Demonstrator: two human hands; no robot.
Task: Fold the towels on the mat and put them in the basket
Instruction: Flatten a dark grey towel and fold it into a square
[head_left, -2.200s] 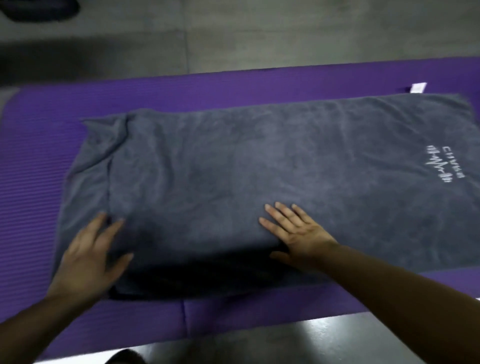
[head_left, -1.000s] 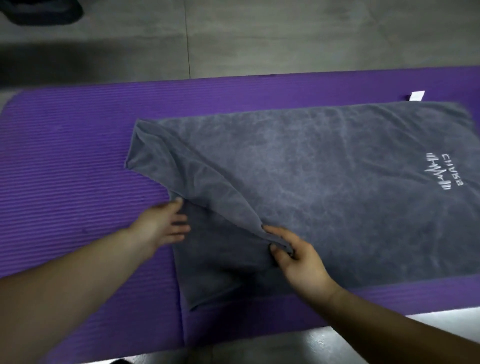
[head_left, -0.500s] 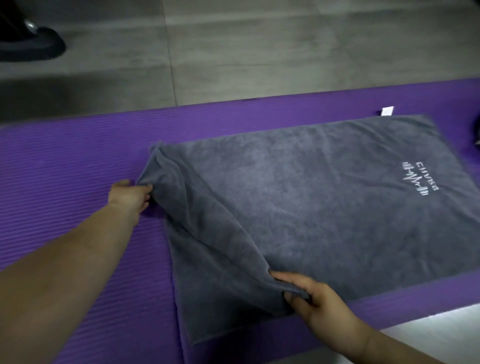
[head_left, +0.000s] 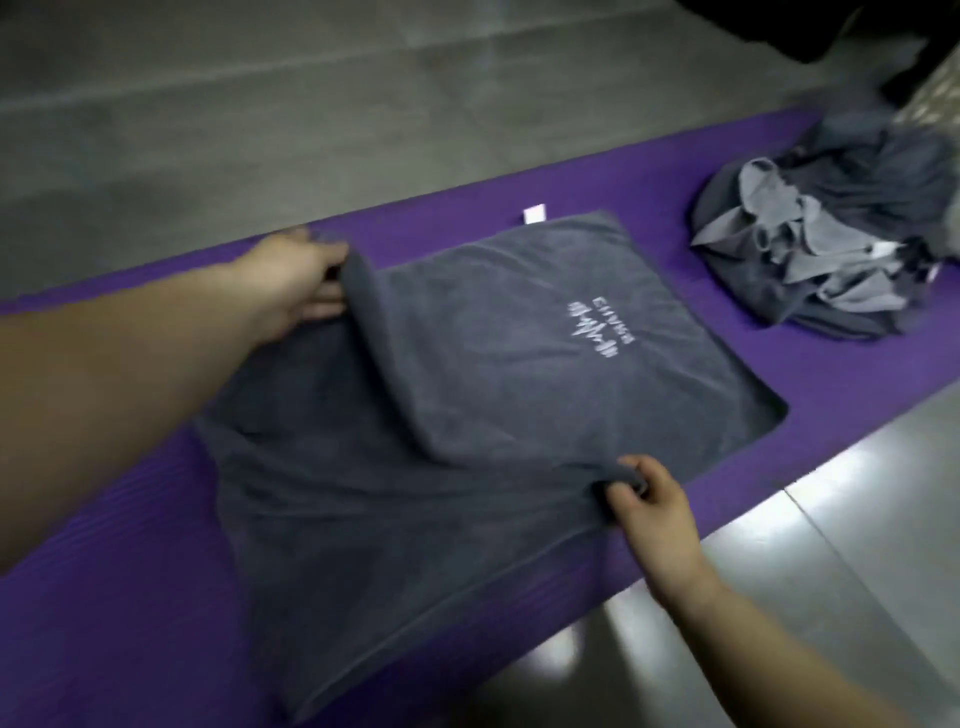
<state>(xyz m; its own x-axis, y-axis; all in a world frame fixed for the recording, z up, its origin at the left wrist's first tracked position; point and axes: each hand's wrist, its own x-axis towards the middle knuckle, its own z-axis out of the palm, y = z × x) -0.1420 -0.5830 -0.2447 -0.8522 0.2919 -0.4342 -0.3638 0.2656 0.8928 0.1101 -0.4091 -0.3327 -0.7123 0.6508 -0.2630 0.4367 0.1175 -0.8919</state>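
Note:
A dark grey towel (head_left: 498, 395) with a white embroidered logo lies on the purple mat (head_left: 104, 597). Its left end is lifted and drawn rightward over the rest. My left hand (head_left: 296, 280) grips the far corner of that lifted end. My right hand (head_left: 649, 499) pinches the near corner at the towel's front edge. A white care tag (head_left: 535, 214) sticks out at the towel's far edge. No basket can be made out for certain.
A heap of crumpled grey towels (head_left: 826, 249) sits on the mat at the right. A pale patterned object (head_left: 935, 98) shows at the top right corner, blurred. Grey floor lies beyond the mat and in front of it.
Both hands moved right, carrying the towel's left end over its middle. The view swung right, bringing the heap of towels into sight.

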